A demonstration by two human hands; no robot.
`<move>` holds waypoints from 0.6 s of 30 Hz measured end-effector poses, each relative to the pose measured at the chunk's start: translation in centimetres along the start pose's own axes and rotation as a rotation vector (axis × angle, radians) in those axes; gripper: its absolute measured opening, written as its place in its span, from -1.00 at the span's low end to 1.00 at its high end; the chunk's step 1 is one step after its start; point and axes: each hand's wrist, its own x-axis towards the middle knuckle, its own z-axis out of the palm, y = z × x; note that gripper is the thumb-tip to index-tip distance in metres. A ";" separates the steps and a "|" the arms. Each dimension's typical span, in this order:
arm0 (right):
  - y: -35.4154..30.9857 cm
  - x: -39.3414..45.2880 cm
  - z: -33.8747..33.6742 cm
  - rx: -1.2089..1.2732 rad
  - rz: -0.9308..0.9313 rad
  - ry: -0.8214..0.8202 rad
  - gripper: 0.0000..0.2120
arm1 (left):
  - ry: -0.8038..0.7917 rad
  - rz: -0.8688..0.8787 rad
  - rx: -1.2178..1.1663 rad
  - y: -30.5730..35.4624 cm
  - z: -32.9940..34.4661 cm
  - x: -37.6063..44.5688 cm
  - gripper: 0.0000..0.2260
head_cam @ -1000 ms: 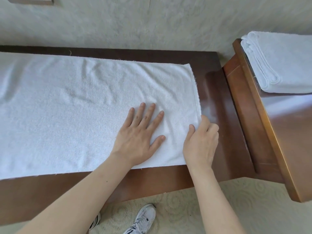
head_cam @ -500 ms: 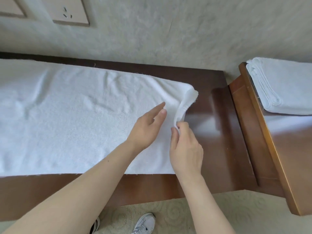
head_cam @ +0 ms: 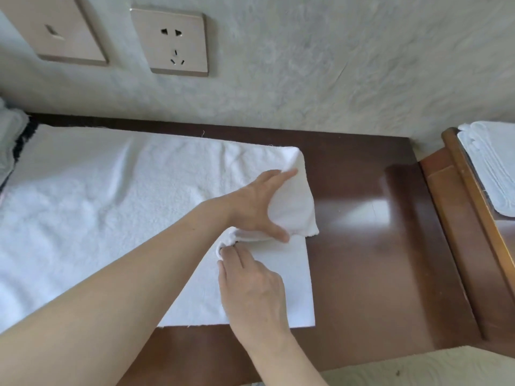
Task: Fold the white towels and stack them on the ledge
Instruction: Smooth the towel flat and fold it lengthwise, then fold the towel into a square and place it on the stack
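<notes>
A long white towel [head_cam: 111, 218] lies spread on the dark wooden table [head_cam: 376, 260]. Its right end is lifted and turned back over itself toward the left. My left hand [head_cam: 250, 204] holds this raised flap, fingers at its far side and thumb at its near side. Just in front, my right hand [head_cam: 250, 285] pinches the towel's edge between its fingertips, resting on the flat near part of the towel. A stack of folded white towels [head_cam: 493, 174] sits on the raised wooden ledge [head_cam: 457, 179] at the far right.
The wall runs right behind the table, with a socket [head_cam: 172, 43] and a switch plate [head_cam: 55, 32]. A grey and black cloth thing [head_cam: 11, 143] lies at the left edge. Bare table shows between towel and ledge. Pale carpet [head_cam: 418, 371] lies below.
My right hand has drawn the towel's right edge up and leftward, making a larger flap. My left hand has lifted off the towel and taken hold of the flap. The view has tilted up.
</notes>
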 end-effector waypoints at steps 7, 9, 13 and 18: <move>-2.9 0.7 1.2 0.019 0.097 -0.064 -0.62 | 0.166 0.164 0.401 -1.7 0.0 -0.1 -0.49; -3.3 0.5 1.5 0.023 0.109 -0.077 -0.62 | 0.263 0.164 0.312 -2.1 0.2 0.2 -0.71; -3.4 0.4 1.8 0.050 0.135 -0.036 -0.70 | 0.496 0.082 -0.061 -2.1 -0.2 0.8 -0.92; -4.5 1.0 1.1 0.094 0.125 0.035 -0.75 | 0.671 -0.205 -0.685 -3.3 -3.8 0.1 -0.76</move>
